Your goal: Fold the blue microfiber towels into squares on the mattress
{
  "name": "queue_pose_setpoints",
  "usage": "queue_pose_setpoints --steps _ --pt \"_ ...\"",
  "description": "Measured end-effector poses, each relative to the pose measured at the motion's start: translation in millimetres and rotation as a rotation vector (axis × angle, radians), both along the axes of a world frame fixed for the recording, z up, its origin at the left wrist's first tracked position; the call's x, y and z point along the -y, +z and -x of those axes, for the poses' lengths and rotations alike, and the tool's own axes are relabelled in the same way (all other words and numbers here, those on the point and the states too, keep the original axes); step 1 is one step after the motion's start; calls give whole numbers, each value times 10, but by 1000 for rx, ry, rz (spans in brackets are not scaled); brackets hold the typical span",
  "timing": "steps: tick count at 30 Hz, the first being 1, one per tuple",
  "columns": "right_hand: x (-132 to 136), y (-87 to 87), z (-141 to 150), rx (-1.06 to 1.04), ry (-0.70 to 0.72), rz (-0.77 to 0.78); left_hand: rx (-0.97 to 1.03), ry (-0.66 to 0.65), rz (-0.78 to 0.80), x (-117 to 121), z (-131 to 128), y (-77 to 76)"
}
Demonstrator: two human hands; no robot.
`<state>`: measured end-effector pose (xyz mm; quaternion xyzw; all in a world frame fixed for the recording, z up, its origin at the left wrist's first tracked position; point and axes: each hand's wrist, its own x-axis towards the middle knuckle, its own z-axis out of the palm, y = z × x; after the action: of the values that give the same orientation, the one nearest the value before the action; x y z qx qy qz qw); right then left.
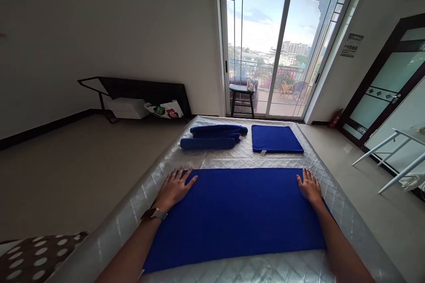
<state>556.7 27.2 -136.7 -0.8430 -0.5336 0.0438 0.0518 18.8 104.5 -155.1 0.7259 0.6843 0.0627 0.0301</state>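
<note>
A blue cloth point(242, 212) lies spread flat across the mattress point(212, 161), wider than it is deep. My left hand point(175, 187) rests on its far left corner, fingers spread and palm down. On the far right corner lies my right hand point(309, 185), flat too, with its fingers stretched out. Neither hand grips anything. Beyond the cloth, a folded blue cloth point(276, 138) with a small white tag sits at the right. Rolled blue cloths point(209, 143) lie side by side at the left. A watch is on my left wrist.
A low black rack point(142, 90) holding a white box point(128, 108) and a printed bag point(166, 109) stands along the left wall. A stool point(241, 93) shows at the sliding glass door point(279, 48). A white-legged table point(408, 137) is at the right; polka-dot fabric point(36, 256) is lower left.
</note>
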Motion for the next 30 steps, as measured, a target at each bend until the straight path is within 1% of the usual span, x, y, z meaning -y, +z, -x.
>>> queue_pose_setpoints --steps 5,8,10,12,14,15,17,18,19,20,21,22,23,25,27,30 --pt "-7 43 25 3 -30 -4 -13 13 24 18 -62 83" --pt "-45 131 88 31 10 -55 -27 18 47 37 -89 122" --pt "-95 190 224 39 49 -79 -32 20 44 35 -96 124" --pt "-157 217 484 38 92 -90 -35 22 33 21 -96 110" --pt "-220 192 873 28 182 -93 -37 23 19 3 -92 90" --pt "-247 162 1099 17 251 -90 -36 25 14 -4 -91 83" --pt "-288 76 1542 -31 484 -80 -30 28 9 -7 -94 82" --pt "-301 29 1726 -53 579 -65 -22 30 10 -2 -98 90" --pt "-312 -14 1864 -69 657 -55 -10 35 16 6 -103 103" --pt "-321 -51 1946 -77 706 -46 2 42 29 16 -110 120" --pt "-329 -79 1963 -77 730 -39 14 50 44 27 -117 139" --pt "-336 -98 1915 -73 735 -36 24 57 58 38 -124 157" --pt "-343 -107 1803 -65 725 -34 29 63 68 47 -129 171" --pt "-346 -101 1420 -44 652 -26 28 65 74 55 -131 181" --pt "-332 -68 909 -18 506 -18 21 62 64 50 -119 164" --pt "-298 9 166 -27 228 2 6 47 48 28 -90 117"
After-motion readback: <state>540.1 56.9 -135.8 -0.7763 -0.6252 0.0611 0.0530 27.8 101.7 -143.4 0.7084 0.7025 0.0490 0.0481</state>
